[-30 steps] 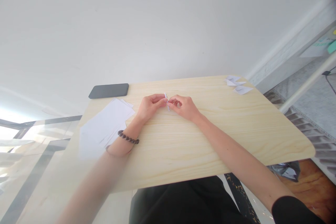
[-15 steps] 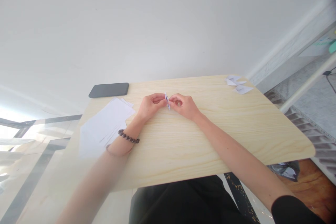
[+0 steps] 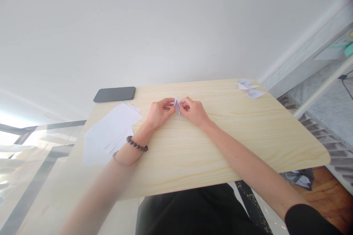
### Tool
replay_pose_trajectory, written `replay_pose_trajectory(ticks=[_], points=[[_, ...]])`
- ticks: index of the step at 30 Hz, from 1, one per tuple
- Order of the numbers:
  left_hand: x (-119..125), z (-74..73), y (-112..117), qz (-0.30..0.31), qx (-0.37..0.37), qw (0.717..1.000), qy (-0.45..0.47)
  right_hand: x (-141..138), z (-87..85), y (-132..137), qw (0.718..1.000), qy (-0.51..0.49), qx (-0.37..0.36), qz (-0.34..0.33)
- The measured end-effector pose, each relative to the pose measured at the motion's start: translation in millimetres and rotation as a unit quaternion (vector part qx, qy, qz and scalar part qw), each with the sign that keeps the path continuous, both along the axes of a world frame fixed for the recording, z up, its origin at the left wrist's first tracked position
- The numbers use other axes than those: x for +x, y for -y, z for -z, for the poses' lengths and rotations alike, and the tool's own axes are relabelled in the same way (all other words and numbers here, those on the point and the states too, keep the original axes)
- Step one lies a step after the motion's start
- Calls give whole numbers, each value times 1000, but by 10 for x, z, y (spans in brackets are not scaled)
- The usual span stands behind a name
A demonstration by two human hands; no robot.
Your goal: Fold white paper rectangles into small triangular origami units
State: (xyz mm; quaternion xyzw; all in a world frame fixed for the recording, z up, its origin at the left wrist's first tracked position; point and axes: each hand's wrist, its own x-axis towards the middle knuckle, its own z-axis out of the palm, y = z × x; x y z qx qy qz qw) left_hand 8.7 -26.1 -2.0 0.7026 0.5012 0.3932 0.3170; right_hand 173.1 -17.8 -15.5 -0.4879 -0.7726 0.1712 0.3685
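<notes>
A small folded piece of white paper [image 3: 177,105] is pinched between both my hands over the middle of a light wooden table [image 3: 209,147]. My left hand [image 3: 160,111], with a dark bead bracelet [image 3: 137,144] on its wrist, grips the paper's left side with curled fingers. My right hand [image 3: 193,111] pinches the paper's right side. Both hands rest low on the tabletop, touching each other at the paper.
A spread stack of white paper sheets [image 3: 110,132] lies at the table's left. A dark phone [image 3: 114,94] lies face down at the far left corner. A few folded white paper pieces [image 3: 249,88] sit at the far right corner. A white wall rises behind the table.
The folded paper has turned a little between my fingers and my hands have closed slightly tighter together. Nothing else has moved.
</notes>
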Motion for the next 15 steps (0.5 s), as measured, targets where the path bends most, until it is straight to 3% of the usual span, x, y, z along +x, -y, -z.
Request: replay_pose_trajectory(ticks=[7,15], points=[[51,-22,10,-72,75,966,-237,-43,1,24,1000,13,22,-6],[87,-40,0,-90,31,925,-368,-65,-3,32,999,33,21,-4]])
